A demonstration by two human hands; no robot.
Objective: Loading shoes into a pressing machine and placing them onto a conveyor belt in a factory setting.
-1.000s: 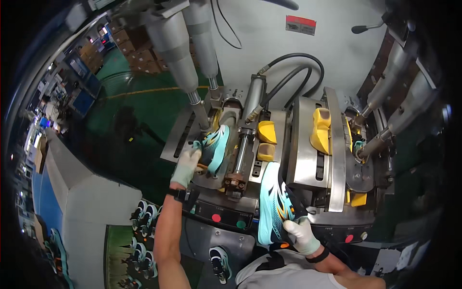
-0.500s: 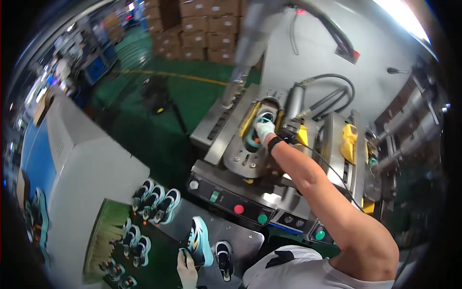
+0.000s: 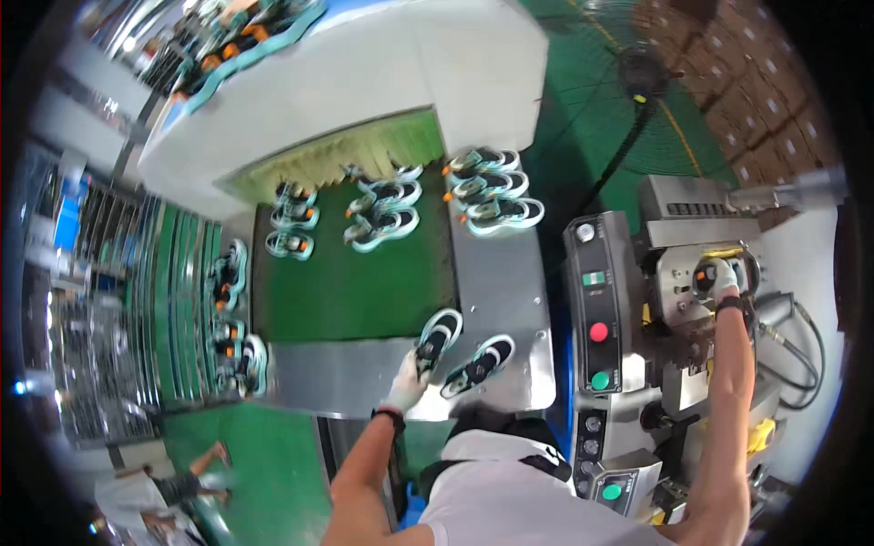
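Note:
My left hand [image 3: 407, 382], in a pale glove, grips a sneaker [image 3: 441, 333] by one end, low over the metal table. The sneaker is black with a white and mint sole. Close to its right, another sneaker [image 3: 481, 364] rests on the table's front part. My right arm reaches out to the press machine at the right. There my gloved right hand [image 3: 726, 276] is closed on a sneaker [image 3: 705, 277] with an orange patch, sitting in the machine's metal cradle. Its fingers are partly hidden by the back of the hand.
A green conveyor belt [image 3: 355, 300] carries several sneakers out of a white tunnel machine [image 3: 364, 82]. Three sneakers [image 3: 496, 187] line the metal ledge [image 3: 501, 273]. The press's control panel [image 3: 596, 300] has red and green buttons. A fan stands behind; another person [image 3: 155, 491] is at lower left.
My view has swung left, bringing the conveyor to the middle. My left hand still holds its sneaker, now tilted lower over the table. My right hand stays at the sneaker in the press.

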